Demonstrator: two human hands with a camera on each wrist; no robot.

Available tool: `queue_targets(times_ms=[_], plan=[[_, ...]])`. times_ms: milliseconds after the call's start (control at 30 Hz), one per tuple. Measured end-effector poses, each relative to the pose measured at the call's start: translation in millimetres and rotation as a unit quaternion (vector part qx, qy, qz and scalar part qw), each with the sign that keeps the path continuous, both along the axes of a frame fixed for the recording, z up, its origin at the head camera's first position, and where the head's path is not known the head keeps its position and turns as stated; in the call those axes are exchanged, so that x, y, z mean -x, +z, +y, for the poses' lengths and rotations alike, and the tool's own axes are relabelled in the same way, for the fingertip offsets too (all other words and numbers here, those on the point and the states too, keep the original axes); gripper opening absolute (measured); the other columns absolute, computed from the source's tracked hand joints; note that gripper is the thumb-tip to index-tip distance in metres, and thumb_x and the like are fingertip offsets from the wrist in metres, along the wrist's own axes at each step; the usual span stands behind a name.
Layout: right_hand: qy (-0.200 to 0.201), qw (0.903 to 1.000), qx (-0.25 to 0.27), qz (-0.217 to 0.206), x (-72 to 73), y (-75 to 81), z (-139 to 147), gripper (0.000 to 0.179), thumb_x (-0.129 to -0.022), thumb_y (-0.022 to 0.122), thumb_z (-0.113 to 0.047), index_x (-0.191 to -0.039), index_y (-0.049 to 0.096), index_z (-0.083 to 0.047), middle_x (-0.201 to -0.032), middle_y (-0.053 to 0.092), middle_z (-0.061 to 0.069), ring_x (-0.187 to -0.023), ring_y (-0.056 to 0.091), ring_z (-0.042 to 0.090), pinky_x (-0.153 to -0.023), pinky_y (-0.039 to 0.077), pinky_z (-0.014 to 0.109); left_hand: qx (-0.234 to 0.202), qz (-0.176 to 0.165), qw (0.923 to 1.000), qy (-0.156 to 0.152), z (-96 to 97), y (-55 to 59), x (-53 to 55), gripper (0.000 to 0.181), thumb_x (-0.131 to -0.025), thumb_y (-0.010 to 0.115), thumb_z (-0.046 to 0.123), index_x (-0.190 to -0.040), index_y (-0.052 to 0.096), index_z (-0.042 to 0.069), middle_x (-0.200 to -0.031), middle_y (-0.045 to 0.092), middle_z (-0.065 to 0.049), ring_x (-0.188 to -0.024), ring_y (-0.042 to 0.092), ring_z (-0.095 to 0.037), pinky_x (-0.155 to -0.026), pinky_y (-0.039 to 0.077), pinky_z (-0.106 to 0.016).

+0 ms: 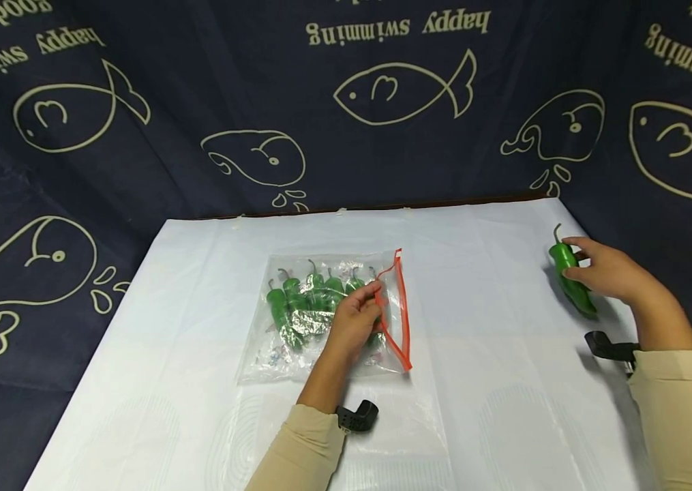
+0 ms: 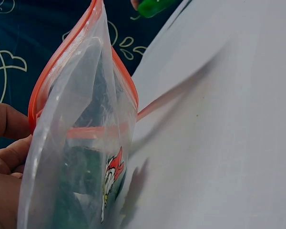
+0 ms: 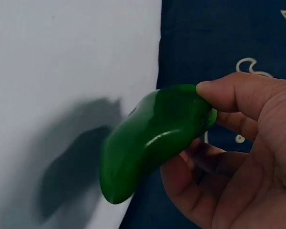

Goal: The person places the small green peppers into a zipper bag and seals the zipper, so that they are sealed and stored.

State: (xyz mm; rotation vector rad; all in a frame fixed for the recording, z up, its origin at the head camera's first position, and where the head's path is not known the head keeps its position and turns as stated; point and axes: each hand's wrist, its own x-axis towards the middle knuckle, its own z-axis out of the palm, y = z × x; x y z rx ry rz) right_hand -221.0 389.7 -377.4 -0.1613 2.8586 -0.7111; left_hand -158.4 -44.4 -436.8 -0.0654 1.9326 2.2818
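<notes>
On the table lies a clear zip bag (image 1: 260,358) with a red zip edge (image 1: 404,307); several green peppers (image 1: 278,307) sit side by side inside it. My left hand (image 1: 354,320) pinches the upper layer near the bag's mouth, and the left wrist view shows the mouth (image 2: 86,71) standing apart. At the right side of the table, my right hand (image 1: 609,273) grips one green pepper (image 1: 566,273) between thumb and fingers, stem pointing away. In the right wrist view this pepper (image 3: 152,138) is held above the table, its shadow falling beside it.
A white cover (image 1: 480,354) lies over the table. Behind its far edge hangs a dark blue cloth (image 1: 346,170) with fish and whale drawings. Each wrist wears a black camera mount (image 1: 358,416).
</notes>
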Motion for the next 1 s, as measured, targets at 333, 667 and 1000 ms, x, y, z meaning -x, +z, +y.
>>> queue_targets(times_ms=[333,667,1000], plan=[[0.066,0.9974,0.010,0.027,-2.1,6.8,-26,0.062,-0.091,0.067,-0.008,-0.143,0.035,0.005,-0.122,0.052,0.041,-0.100,0.058,0.043,-0.066,0.051,0.036,0.005,0.007,0.9999,0.006,0.3,1.0,-1.7,0.047,-0.091,0.054,-0.003,-0.138,0.056,0.000,-0.119,0.065,-0.023,-0.081,0.060,-0.012,-0.058,0.052,-0.020],[0.107,0.9931,0.030,0.038,-4.7,6.1,-55,0.059,-0.091,0.068,-0.007,-0.142,0.039,0.000,-0.121,0.056,0.035,-0.098,0.062,0.038,-0.068,0.052,0.037,-0.004,0.003,1.0000,0.003,-0.7,1.2,-1.1,0.048,-0.091,0.054,-0.003,-0.138,0.056,0.001,-0.121,0.064,-0.025,-0.079,0.059,-0.010,-0.057,0.051,-0.019],[0.134,0.9891,0.051,0.034,-9.2,6.9,-80,0.057,-0.091,0.069,-0.007,-0.140,0.041,-0.002,-0.119,0.059,0.029,-0.095,0.065,0.034,-0.068,0.053,0.035,-0.003,0.006,1.0000,0.006,-0.5,0.5,-0.7,0.047,-0.090,0.054,-0.004,-0.137,0.058,0.001,-0.120,0.065,-0.024,-0.079,0.060,-0.012,-0.056,0.051,-0.019]])
